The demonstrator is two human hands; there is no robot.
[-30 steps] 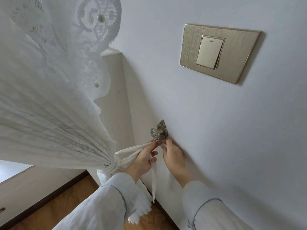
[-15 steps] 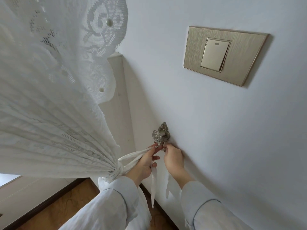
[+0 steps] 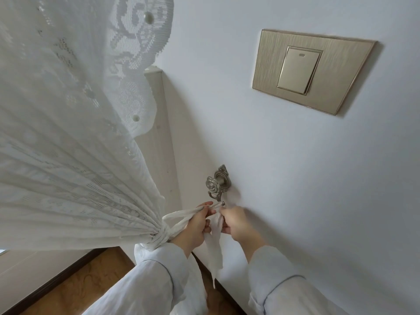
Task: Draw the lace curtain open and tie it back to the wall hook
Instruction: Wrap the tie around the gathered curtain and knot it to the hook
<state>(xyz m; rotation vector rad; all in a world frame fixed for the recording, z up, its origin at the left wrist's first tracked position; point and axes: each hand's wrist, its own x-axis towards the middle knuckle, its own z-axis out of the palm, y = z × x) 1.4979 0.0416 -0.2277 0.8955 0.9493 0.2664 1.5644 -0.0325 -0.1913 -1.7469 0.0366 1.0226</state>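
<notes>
the white lace curtain (image 3: pixel 68 144), patterned with scrolls and small round dots, fills the left of the view – its pleats fan down and rightward and are cinched into a tight bundle low at centre-left, where a white fabric tie-back strip (image 3: pixel 181 218) is wrapped round them. below the bundle the rest of the curtain hangs down behind a pale blue sleeve (image 3: pixel 147 285). under the curtain lie a brown wooden floor (image 3: pixel 75 285) and a dark skirting board. a pale wood-grain door frame (image 3: pixel 159 133) stands upright just behind the curtain's scalloped edge, against the white wall (image 3: pixel 295 178). two bands of the strip run taut from the bundle up and right into the left hand (image 3: pixel 195 226), whose fingers are curled round them, thumb tip near the strip's end. between the hands a loose tail of the strip hangs down, tapering to a thin point. just above the hands, the ornate antique-silver wall hook (image 3: pixel 217 184) with a rose-shaped knob is fixed to the wall; the strip's end lies at the hook's lower prong – whether it is looped over it cannot be told. the right hand (image 3: pixel 236 223) pinches the strip close below the hook, fingers bent, touching the wall side. up on the right, well apart from the hook, sits a brushed-gold rectangular light switch plate (image 3: pixel 311 69) with one rocker.
</notes>
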